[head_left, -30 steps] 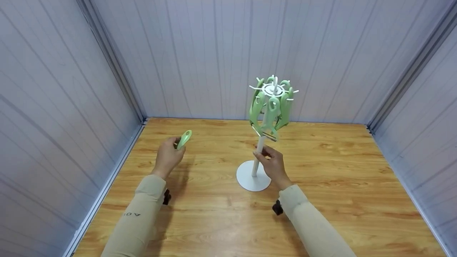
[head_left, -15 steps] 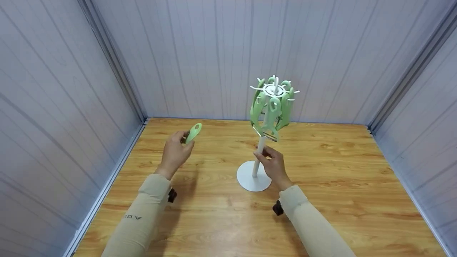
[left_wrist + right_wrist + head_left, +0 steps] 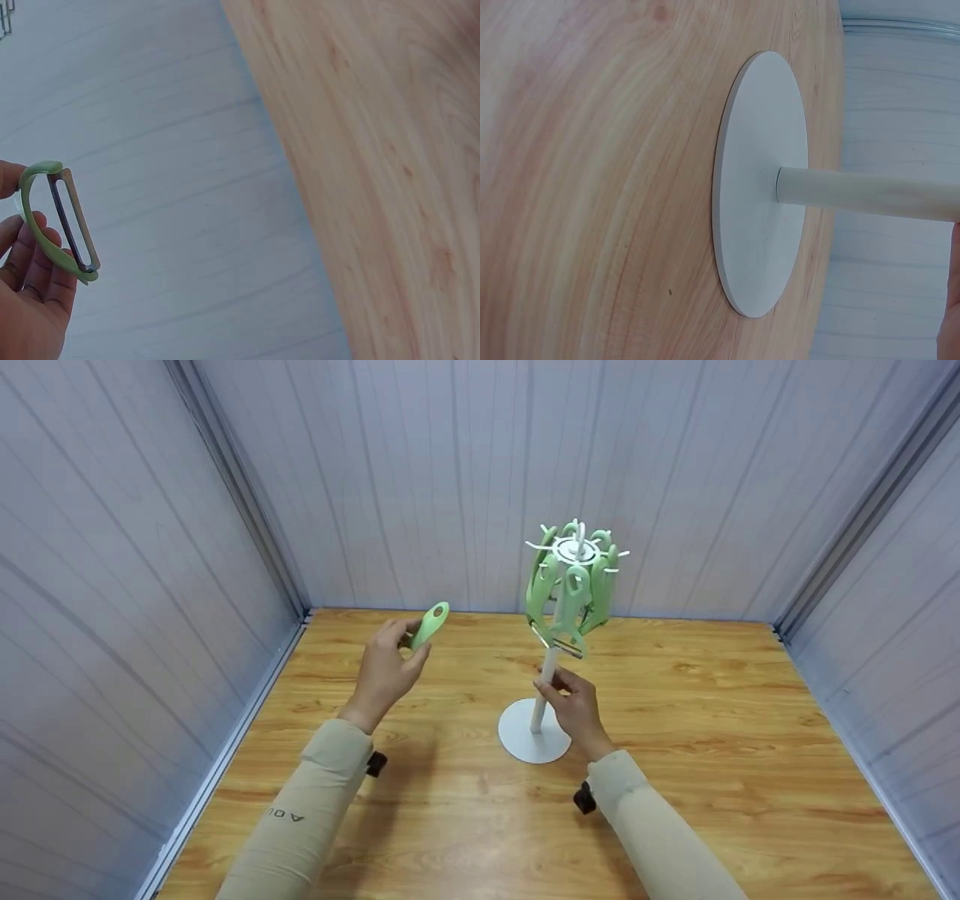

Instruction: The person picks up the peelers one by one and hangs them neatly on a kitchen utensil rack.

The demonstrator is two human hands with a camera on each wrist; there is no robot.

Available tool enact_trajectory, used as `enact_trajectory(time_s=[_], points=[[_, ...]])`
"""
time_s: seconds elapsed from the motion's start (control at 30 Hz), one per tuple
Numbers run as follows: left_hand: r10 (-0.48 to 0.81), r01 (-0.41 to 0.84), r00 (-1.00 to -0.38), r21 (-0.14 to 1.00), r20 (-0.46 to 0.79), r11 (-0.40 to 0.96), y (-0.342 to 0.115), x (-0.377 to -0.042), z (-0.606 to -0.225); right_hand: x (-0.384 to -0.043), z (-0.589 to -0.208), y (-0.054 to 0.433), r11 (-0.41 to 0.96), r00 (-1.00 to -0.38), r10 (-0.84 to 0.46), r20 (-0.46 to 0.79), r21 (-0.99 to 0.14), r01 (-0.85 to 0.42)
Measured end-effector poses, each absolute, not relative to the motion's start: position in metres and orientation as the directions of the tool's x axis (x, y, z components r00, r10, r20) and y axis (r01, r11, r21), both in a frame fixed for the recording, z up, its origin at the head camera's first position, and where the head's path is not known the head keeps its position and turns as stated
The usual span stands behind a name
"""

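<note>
In the head view my left hand (image 3: 386, 667) holds a green peeler (image 3: 431, 624) above the table, its holed handle end pointing up and right. The left wrist view shows that peeler's metal blade (image 3: 73, 221) set across its green curved head, with fingers and thumb around it. My right hand (image 3: 576, 709) grips the post of a white stand (image 3: 533, 739), below several green peelers (image 3: 571, 598) that hang from its top hooks. Seen from the right wrist, the stand's round base (image 3: 761, 247) lies flat on the table; only a sliver of the hand shows there.
The wooden table (image 3: 697, 780) is bounded by a pale panelled wall (image 3: 420, 480) at the back and by further panels left and right. White hooks (image 3: 577, 547) jut outward around the stand's top, to the right of the left hand.
My left hand has moved right and away from me, carrying the peeler closer to the stand. The right hand and the stand have stayed nearly still.
</note>
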State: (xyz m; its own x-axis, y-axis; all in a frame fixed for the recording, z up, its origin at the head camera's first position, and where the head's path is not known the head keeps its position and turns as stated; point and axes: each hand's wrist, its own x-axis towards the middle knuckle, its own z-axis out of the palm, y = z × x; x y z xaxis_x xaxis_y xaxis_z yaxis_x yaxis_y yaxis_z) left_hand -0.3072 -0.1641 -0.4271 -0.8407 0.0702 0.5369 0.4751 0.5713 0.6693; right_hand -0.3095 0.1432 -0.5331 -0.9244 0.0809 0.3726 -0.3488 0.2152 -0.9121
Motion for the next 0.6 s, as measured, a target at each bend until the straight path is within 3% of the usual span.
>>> enact_trajectory(time_s=[0.6], points=[[0.104,0.616,-0.737,0.601,0.667,0.509,-0.133,-0.301,-0.39,-0.308,-0.532,0.142,0.249,-0.926,0.09,0.367,-0.908,-0.336]])
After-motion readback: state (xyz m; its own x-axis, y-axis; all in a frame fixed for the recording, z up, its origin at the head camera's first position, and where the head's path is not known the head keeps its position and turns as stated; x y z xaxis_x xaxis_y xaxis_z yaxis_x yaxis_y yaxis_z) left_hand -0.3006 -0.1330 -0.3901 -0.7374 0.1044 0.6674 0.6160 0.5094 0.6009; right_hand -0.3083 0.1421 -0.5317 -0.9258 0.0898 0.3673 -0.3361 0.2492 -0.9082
